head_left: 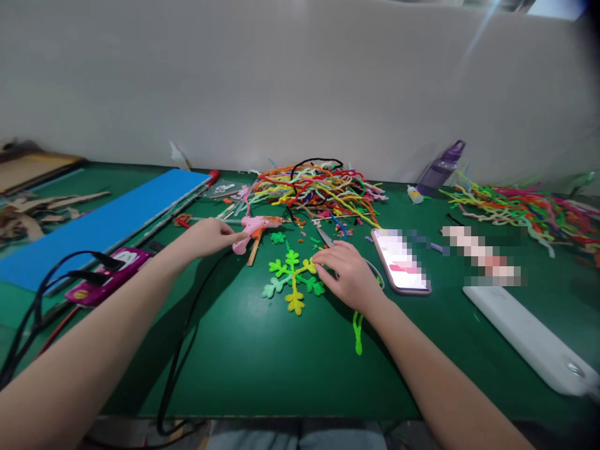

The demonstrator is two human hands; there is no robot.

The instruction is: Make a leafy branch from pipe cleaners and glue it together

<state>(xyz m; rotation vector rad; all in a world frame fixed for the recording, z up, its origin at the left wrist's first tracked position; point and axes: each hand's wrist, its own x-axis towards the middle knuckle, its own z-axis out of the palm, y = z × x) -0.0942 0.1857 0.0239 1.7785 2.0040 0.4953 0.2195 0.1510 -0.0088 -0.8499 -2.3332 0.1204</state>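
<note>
A snowflake shape of green and yellow pipe cleaners [294, 281] lies flat on the green table [262, 369]. My right hand [344, 272] is closed at its upper right arm, fingertips pressed on the yellow tip. Scissors [324, 237] lie partly hidden under that hand. To the left, my left hand [213, 237] is at the pink glue gun [253, 230], its fingers together against the handle. A small green clover-like piece [278, 237] sits above the snowflake. A bright green looped strip [358, 334] lies below my right wrist.
Colourful pipe cleaners [314, 184] are heaped at the back. A lit phone [402, 262], purple bottle [440, 169] and white device [525, 334] are on the right. At left are a blue board [112, 219] and a magenta power strip [107, 275] with black cables.
</note>
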